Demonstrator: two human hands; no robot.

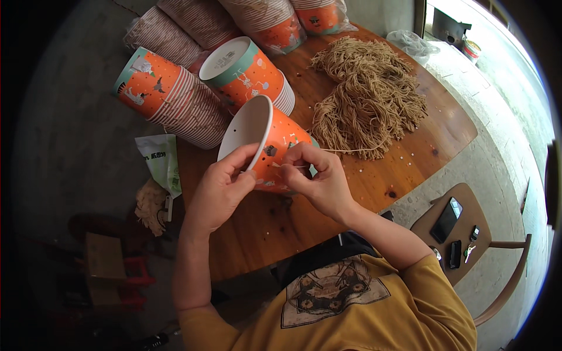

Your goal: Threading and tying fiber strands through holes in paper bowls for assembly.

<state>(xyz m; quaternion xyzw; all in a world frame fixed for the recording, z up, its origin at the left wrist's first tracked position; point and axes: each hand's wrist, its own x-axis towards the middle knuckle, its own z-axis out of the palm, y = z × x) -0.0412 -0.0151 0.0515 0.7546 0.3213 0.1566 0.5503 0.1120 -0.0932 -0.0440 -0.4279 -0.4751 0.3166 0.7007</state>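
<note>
An orange paper bucket with a white inside and printed figures lies tilted over the near part of the wooden table, its mouth facing left. My left hand grips its white rim, thumb outside and fingers partly hidden by the wall. Against the orange side, my right hand pinches the pale end of a cord between thumb and forefinger. A light strand of cord runs from beside that hand to a heap of tan cords on the right. Small dark holes show in the bucket's wall.
Behind the bucket stands an upturned stack of similar buckets, with another stack lying left. Bagged stacks line the table's back. A green-white bag hangs at the left edge. A chair at right holds a phone and keys.
</note>
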